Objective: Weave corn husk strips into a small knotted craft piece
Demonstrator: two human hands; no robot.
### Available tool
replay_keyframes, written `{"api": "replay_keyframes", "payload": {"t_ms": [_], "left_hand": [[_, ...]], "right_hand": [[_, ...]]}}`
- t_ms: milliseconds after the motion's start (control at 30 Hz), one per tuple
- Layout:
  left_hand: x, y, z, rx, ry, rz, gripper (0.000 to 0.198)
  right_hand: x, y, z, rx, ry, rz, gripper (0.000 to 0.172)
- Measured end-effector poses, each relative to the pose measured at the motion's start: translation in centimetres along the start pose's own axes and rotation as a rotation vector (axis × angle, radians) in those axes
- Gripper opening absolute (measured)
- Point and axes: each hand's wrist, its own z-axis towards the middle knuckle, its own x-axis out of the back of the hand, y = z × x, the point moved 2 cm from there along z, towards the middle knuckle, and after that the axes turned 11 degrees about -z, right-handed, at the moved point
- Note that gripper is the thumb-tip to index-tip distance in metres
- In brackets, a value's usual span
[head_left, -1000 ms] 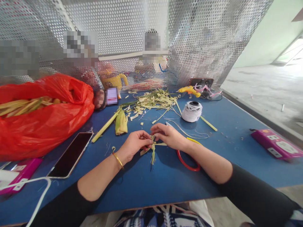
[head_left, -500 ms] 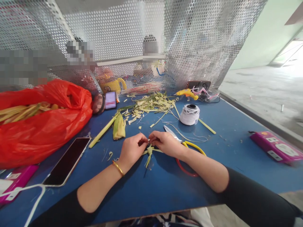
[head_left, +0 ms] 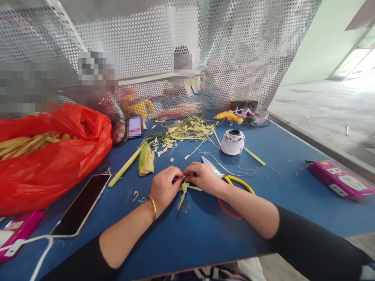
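A small knotted figure of pale green corn husk lies in front of me, with strips sticking out to the right and downward. My left hand, a gold bangle at its wrist, is closed in a pinch at the top of the figure. From the other side, my right hand pinches the same spot, its fingertips almost touching the left ones. What exactly lies between the fingertips is hidden. Scissors with yellow and red handles lie open, partly under my right forearm.
Husk scraps, a husk piece and a white thread spool lie farther back. A yellow glue gun is near the mesh. Left are a red bag and phone; right, a purple case.
My left hand has turned slightly and shifted over the figure's left strip, which it now hides. The right hand keeps its pinch. The whole view has shifted a little.
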Motion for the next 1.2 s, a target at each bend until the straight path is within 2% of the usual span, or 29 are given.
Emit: {"api": "replay_keyframes", "payload": {"t_ms": [167,400,500,633,767,933,1200], "left_hand": [[0.1,0.0,0.0,0.056,0.004,-0.038,0.017],[0.3,-0.3,0.0,0.260,-0.015,-0.073,0.014],[0.3,-0.3,0.1,0.261,-0.036,-0.079,0.014],[0.3,-0.2,0.1,0.193,-0.030,-0.123,0.015],[0.3,-0.1,0.1,0.139,0.008,-0.167,0.015],[0.3,-0.3,0.0,0.187,0.017,-0.202,0.013],[0.6,-0.4,0.1,0.270,-0.018,-0.234,0.014]], "right_hand": [[0.2,0.3,0.0,-0.018,0.013,0.030,0.014],[0.4,0.6,0.1,0.032,-0.009,0.001,0.018],[0.1,0.5,0.0,0.016,0.001,0.021,0.020],[-0.2,0.4,0.0,-0.021,-0.015,0.119,0.022],[-0.3,0.4,0.1,-0.040,-0.034,0.145,0.012],[-0.1,0.8,0.1,0.000,-0.018,0.148,0.011],[0.2,1.1,0.1,-0.022,-0.016,0.122,0.013]]}}
